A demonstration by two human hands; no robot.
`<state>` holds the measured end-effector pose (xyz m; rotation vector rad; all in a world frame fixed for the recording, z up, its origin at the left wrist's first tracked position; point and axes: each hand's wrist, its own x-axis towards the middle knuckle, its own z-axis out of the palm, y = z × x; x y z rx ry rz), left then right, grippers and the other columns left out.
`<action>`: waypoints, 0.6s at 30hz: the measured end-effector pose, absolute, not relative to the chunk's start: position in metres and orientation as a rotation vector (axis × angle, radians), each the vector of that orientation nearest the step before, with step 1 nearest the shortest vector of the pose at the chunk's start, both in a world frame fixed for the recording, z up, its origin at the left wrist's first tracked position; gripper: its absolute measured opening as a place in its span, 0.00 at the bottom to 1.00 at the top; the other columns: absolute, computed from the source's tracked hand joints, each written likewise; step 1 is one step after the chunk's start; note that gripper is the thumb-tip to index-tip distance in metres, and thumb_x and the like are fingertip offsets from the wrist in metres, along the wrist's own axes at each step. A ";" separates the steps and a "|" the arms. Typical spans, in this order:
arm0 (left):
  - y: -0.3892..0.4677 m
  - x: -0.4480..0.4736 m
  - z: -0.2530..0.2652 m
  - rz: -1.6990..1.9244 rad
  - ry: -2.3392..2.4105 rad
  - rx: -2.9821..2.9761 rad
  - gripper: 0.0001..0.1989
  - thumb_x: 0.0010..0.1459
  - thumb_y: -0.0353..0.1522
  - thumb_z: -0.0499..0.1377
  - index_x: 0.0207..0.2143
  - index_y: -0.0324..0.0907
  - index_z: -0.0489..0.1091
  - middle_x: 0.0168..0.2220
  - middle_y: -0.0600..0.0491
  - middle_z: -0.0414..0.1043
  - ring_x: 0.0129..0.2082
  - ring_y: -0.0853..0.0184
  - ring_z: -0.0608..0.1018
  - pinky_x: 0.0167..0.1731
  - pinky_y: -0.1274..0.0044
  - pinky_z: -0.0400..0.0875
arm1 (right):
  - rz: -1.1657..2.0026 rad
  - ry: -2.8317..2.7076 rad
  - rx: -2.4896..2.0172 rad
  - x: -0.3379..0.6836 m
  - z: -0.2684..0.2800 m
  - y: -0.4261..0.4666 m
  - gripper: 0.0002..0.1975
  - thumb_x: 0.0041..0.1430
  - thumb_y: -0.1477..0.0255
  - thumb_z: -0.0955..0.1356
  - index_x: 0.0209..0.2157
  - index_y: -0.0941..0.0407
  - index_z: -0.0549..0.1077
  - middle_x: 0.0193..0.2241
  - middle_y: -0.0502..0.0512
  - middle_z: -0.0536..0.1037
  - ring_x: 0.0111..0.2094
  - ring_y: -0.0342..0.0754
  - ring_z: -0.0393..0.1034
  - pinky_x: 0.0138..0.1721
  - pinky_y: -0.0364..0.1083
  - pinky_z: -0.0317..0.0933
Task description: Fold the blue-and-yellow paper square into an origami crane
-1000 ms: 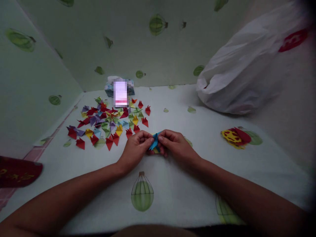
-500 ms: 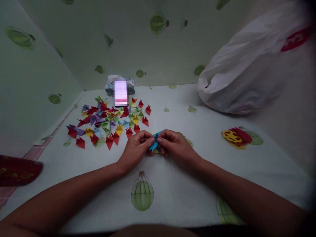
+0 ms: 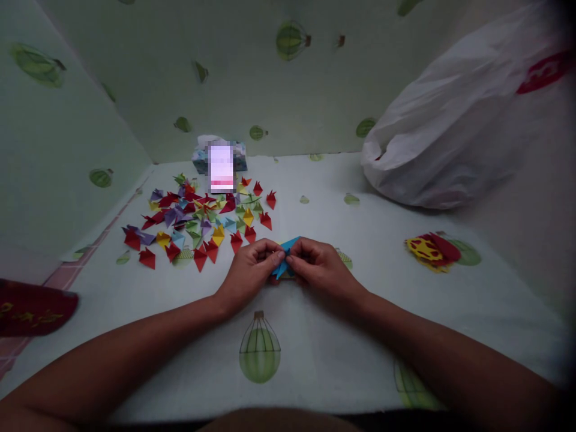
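- Two walls (image 3: 234, 84) are meeting behind the table's far left corner, with green balloon prints (image 3: 292, 41) dotting both.
- White table (image 3: 333, 204) is spreading below, carrying similar prints.
- White bag (image 3: 432, 132) is slumping at the far right, its red mark showing near the picture's edge.
- Many folded birds (image 3: 202, 225) are lying in a loose heap at the left rear, showing red, purple, yellow, green and pale blue; a few red ones are resting near the left hand.
- Red object (image 3: 36, 309) with yellow marks is jutting in at the left edge, partly cut off.
- Left hand (image 3: 252, 267) is pinching the blue paper between thumb and bent fingers, its grip nearly closed.
- Right hand (image 3: 321, 264) is pinching the same paper from the other side, also nearly closed, thumb tips almost meeting.
- Tissue box (image 3: 240, 157) is sitting near the back wall, behind the heap.
- Red and yellow cutouts (image 3: 427, 251) are lying stacked, well apart from the right hand.
- Phone (image 3: 222, 165) is glowing upright before the box, its screen blurred.
- Blue paper (image 3: 282, 269) is sitting between both hands, over the table's middle, mostly hidden by fingers.
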<state>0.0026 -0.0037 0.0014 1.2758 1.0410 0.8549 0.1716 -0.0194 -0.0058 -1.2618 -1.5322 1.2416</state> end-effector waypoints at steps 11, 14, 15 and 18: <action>-0.004 0.004 0.004 0.848 1.050 1.257 0.14 0.49 0.40 0.67 0.31 0.38 0.72 0.25 0.56 0.71 0.23 0.73 0.72 0.22 0.81 0.71 | 1.383 -1.424 -1.153 0.173 -0.008 -0.019 0.08 0.59 0.67 0.67 0.30 0.55 0.66 0.17 0.45 0.69 0.17 0.41 0.64 0.21 0.41 0.57; -0.003 0.003 0.003 0.855 1.034 1.267 0.14 0.51 0.40 0.66 0.31 0.38 0.72 0.24 0.57 0.70 0.22 0.74 0.70 0.21 0.82 0.69 | 1.390 -1.424 -1.162 0.173 -0.007 -0.019 0.08 0.59 0.67 0.67 0.29 0.55 0.66 0.16 0.45 0.70 0.17 0.40 0.64 0.20 0.41 0.57; -0.003 0.003 0.003 0.852 1.035 1.271 0.13 0.51 0.40 0.66 0.31 0.38 0.72 0.24 0.57 0.70 0.22 0.73 0.70 0.21 0.82 0.69 | 1.391 -1.428 -1.161 0.173 -0.007 -0.019 0.08 0.60 0.67 0.67 0.29 0.56 0.66 0.17 0.45 0.70 0.17 0.40 0.64 0.21 0.41 0.58; -0.002 0.002 0.001 0.840 1.043 1.278 0.13 0.52 0.40 0.66 0.31 0.39 0.72 0.25 0.56 0.71 0.23 0.73 0.71 0.21 0.82 0.69 | 1.400 -1.445 -1.142 0.173 -0.005 -0.020 0.09 0.62 0.66 0.66 0.30 0.56 0.67 0.18 0.46 0.71 0.18 0.40 0.65 0.22 0.42 0.60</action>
